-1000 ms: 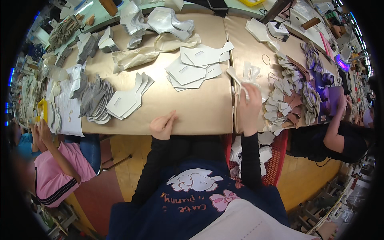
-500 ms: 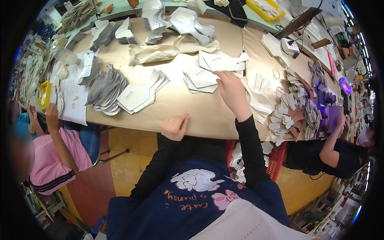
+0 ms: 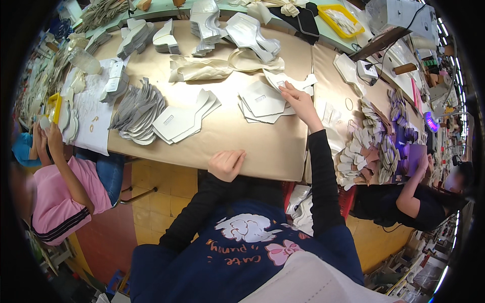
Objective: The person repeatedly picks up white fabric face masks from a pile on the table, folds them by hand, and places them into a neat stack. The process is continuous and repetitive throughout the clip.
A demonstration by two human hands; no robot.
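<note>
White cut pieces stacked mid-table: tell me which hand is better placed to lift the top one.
Right. The right hand is stretched out with its fingertips on the stack of white cut pieces, while the left hand rests curled at the near table edge, well short of it.

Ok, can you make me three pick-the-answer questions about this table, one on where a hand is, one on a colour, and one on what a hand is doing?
1. Where is the left hand?
A. on the table's near edge
B. in the yellow tray
C. on the floor

2. What colour is the tray at the far side?
A. red
B. yellow
C. black

3. What is the right hand doing?
A. hanging in the air
B. curled on the lap
C. touching the white cut pieces

Answers: 1 A, its curled fingers sit on the table edge. 2 B, its rim is bright yellow. 3 C, its fingertips sit on the pile's top pieces.
</note>
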